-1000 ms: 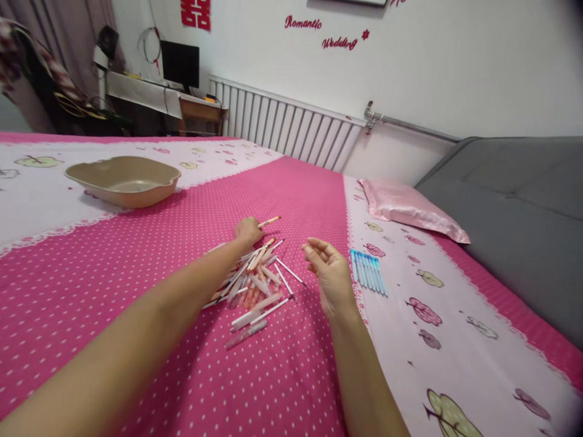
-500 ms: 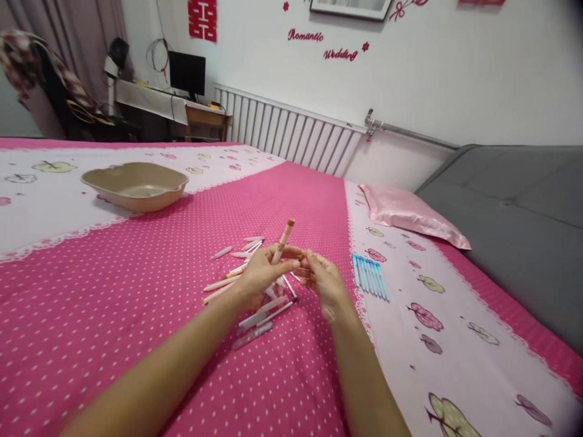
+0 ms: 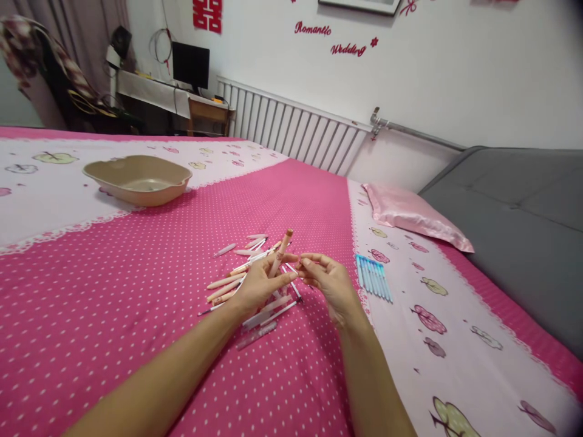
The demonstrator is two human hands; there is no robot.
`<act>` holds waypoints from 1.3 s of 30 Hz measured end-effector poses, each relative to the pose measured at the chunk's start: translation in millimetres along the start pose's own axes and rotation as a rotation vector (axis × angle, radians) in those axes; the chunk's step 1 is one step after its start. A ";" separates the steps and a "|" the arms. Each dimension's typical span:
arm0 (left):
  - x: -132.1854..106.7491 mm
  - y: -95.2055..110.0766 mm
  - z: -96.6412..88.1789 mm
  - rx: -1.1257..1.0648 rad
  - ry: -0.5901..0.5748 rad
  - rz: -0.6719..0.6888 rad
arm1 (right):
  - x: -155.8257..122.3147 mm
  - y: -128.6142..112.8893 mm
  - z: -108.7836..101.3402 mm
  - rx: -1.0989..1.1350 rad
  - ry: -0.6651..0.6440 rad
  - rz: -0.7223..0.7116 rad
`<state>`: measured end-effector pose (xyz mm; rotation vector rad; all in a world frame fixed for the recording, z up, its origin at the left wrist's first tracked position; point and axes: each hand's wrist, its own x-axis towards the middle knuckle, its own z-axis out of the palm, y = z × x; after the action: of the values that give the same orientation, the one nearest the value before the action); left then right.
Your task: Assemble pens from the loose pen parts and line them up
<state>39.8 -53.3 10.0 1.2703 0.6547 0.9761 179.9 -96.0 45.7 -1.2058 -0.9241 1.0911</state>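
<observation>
My left hand [image 3: 259,284] is closed round a peach-coloured pen [image 3: 281,250] and holds it tilted up and to the right, above a loose heap of pens and pen parts [image 3: 248,285] on the pink dotted bedspread. Close beside it on the right, my right hand [image 3: 325,280] has its fingertips pinched together at the pen's lower end; what they grip is too small to make out. To the right of both hands, a neat row of blue pens [image 3: 374,277] lies on the pale strip of the bedspread.
A beige heart-shaped basin [image 3: 136,178] sits on the bed at the far left. A pink satin pillow [image 3: 410,213] lies at the back right beside a grey headboard [image 3: 523,218]. A radiator [image 3: 291,124] and a desk with a monitor [image 3: 190,62] stand against the wall.
My left hand lifted a peach pen out of the heap and drew it back toward me. My right hand, open a second ago, closed in on the pen's lower end.
</observation>
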 end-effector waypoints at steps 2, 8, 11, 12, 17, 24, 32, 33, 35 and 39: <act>-1.0 0.3 -0.1 -0.005 -0.004 0.030 | -0.6 -3.6 -3.5 0.008 0.050 -0.068; -2.1 0.9 1.5 -0.015 -0.074 0.000 | -7.2 -19.7 -8.3 -0.014 0.222 -0.255; -3.1 1.1 3.2 0.024 -0.133 0.009 | -12.4 -26.1 -7.3 -0.041 0.272 -0.338; -3.6 1.2 3.6 0.043 -0.148 0.012 | -14.0 -27.7 -7.0 -0.056 0.279 -0.363; -6.2 3.1 4.7 0.127 -0.204 0.016 | -18.6 -31.1 -7.1 -0.131 0.280 -0.437; -6.6 1.2 3.9 0.122 -0.223 0.020 | -18.7 -29.1 -6.2 -0.168 0.221 -0.433; -6.8 1.1 3.8 0.105 -0.229 -0.003 | -18.0 -25.8 -3.4 -0.198 0.180 -0.424; -6.7 0.6 3.6 0.102 -0.232 -0.007 | -18.0 -25.6 -3.2 -0.200 0.179 -0.424; -6.4 -0.5 2.8 0.098 -0.237 -0.006 | -18.1 -25.2 -3.0 -0.198 0.175 -0.424; -6.0 -1.3 2.1 0.089 -0.243 -0.006 | -18.4 -25.0 -3.2 -0.200 0.169 -0.433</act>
<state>39.1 -59.6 8.5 1.4384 0.5167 0.7786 182.1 -115.1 70.2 -1.1673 -1.1165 0.5544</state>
